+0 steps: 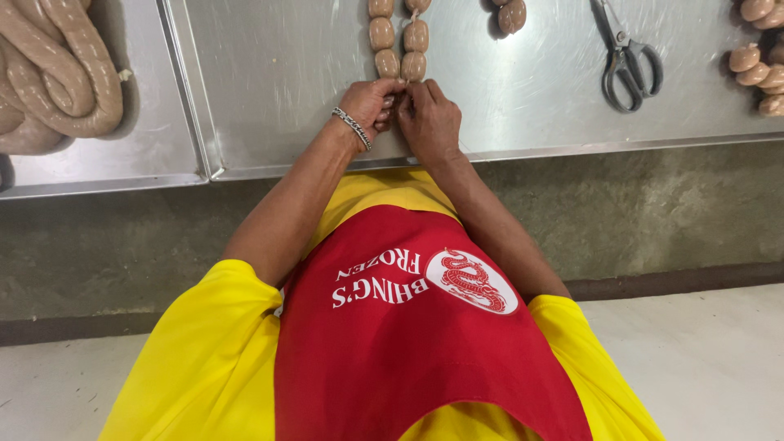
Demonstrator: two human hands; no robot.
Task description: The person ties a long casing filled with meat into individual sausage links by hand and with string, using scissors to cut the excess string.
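Both my hands meet at the near edge of a steel table (278, 73). My left hand (367, 102), which wears a metal chain bracelet, and my right hand (430, 121) pinch the near end of a string of short pale-brown sausage links (415, 37). The links run away from me in two side-by-side rows. My fingers cover the nearest link, so its shape is hidden. My red apron over a yellow shirt fills the lower part of the view.
A thick coil of unlinked sausage (61, 73) lies on a separate steel tray (155, 147) at the left. Grey-handled scissors (627, 61) rest on the table to the right. More finished links (759, 69) lie at the far right, and another link (512, 15) at the top.
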